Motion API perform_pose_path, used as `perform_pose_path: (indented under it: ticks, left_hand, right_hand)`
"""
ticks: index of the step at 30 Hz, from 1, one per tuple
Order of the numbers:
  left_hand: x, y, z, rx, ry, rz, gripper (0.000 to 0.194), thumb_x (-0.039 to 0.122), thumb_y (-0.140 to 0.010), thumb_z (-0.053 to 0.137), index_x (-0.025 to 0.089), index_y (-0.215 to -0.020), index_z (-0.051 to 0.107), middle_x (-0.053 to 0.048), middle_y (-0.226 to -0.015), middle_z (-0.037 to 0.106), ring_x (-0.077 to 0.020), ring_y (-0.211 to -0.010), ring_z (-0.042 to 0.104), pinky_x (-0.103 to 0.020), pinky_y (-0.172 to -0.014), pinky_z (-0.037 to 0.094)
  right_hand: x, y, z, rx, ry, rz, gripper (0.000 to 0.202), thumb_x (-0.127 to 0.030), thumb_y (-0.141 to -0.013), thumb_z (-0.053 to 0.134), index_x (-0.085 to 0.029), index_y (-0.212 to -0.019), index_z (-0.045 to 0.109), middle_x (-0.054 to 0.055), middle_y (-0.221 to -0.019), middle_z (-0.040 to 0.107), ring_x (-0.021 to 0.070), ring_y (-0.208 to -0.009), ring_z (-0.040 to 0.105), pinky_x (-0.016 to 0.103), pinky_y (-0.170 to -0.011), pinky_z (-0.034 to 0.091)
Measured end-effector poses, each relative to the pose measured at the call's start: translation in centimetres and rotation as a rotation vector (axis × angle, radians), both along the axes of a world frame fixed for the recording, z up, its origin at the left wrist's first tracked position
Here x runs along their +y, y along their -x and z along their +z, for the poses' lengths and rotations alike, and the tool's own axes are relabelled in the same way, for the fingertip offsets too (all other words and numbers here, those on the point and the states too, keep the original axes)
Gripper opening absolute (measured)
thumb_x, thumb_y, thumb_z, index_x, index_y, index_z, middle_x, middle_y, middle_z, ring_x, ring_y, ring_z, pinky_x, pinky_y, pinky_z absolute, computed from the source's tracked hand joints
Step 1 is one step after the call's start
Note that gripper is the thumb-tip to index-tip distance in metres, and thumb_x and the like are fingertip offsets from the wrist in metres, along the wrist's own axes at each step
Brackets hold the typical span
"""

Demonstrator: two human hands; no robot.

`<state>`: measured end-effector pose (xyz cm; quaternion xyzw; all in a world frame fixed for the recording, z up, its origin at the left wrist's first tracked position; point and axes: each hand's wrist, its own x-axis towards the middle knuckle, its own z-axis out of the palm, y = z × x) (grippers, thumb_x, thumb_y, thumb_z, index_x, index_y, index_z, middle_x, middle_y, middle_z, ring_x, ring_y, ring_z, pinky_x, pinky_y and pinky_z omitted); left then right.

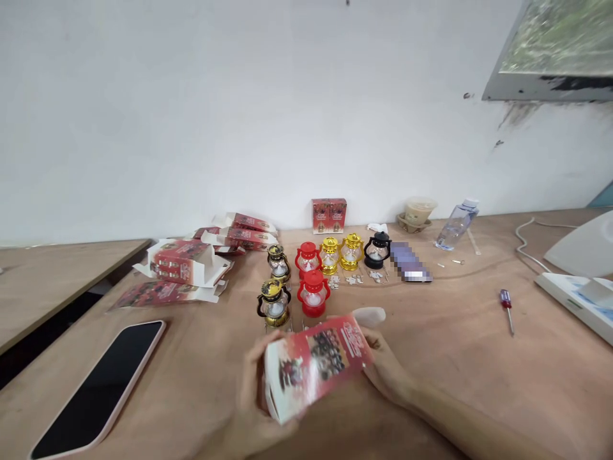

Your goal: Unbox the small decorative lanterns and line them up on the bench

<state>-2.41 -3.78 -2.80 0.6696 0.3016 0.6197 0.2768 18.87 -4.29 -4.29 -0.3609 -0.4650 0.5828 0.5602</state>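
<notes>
A red and white printed cardboard box (318, 364) is tilted between my two hands above the table. My left hand (256, 396) grips its left end, partly blurred, with fingers wrapped behind it. At the other end, the fingers of my right hand (383, 364) are closed on the box's right edge. Just beyond stand small lanterns: a red lantern (313, 295) and a black-and-gold lantern (274, 303) in front. Behind them are another black-and-gold lantern (278, 263), a red one (308, 257), two gold lanterns (352, 252) and a black lantern (377, 251). Small metal pieces (354, 279) lie beside them.
Several opened boxes (179, 262) lie piled at left. Two upright boxes (329, 216) stand against the wall. A phone (100, 390) lies at left front, another phone (410, 262) at the back. A cup (419, 211), a bottle (457, 225), a screwdriver (506, 311) and a white device (582, 303) are rightward.
</notes>
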Motion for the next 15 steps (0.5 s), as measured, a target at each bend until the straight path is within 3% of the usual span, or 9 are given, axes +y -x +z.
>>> perform_pose_path:
  ticks: [3,6,9,15]
  left_hand:
    - [-0.4,-0.2,-0.1,0.087,-0.232,-0.044,0.077,0.036,-0.055,0.08,0.027,-0.125,0.05,-0.011,-0.104,0.064,-0.0274,-0.09,0.063,-0.039,-0.077,0.052]
    - [-0.6,0.2,-0.3,0.145,-0.32,-0.084,0.07,0.036,-0.056,0.08,0.034,-0.121,0.054,-0.01,-0.099,0.068,-0.0296,-0.088,0.065,-0.045,-0.075,0.053]
    - [-0.9,0.3,-0.1,0.103,-0.28,-0.064,0.055,0.037,-0.056,0.08,0.036,-0.109,0.062,-0.009,-0.092,0.07,-0.03,-0.084,0.066,-0.045,-0.071,0.053]
    - [-0.6,-0.2,0.8,-0.105,-0.062,-0.012,0.069,0.048,-0.048,0.083,0.037,-0.112,0.059,-0.006,-0.101,0.067,-0.0286,-0.088,0.063,-0.043,-0.076,0.05]
  right_hand:
    - [-0.4,0.7,0.5,0.143,0.146,0.037,0.027,-0.043,-0.058,0.08,-0.021,-0.067,0.069,0.001,-0.069,0.067,0.0181,-0.067,0.061,0.033,-0.072,0.049]
    - [-0.5,0.7,0.5,0.207,0.257,-0.014,0.026,-0.039,-0.056,0.081,-0.018,-0.064,0.068,0.002,-0.063,0.067,0.0148,-0.054,0.058,0.03,-0.061,0.049]
    - [0.1,0.0,0.4,0.243,0.27,-0.053,0.022,-0.035,-0.06,0.078,-0.019,-0.069,0.065,0.003,-0.072,0.069,0.0159,-0.058,0.061,0.03,-0.06,0.05]
    - [2.7,-3.3,-0.2,0.246,0.056,-0.274,0.015,-0.034,-0.074,0.064,-0.023,-0.074,0.054,-0.001,-0.078,0.065,0.0153,-0.066,0.062,0.028,-0.063,0.052]
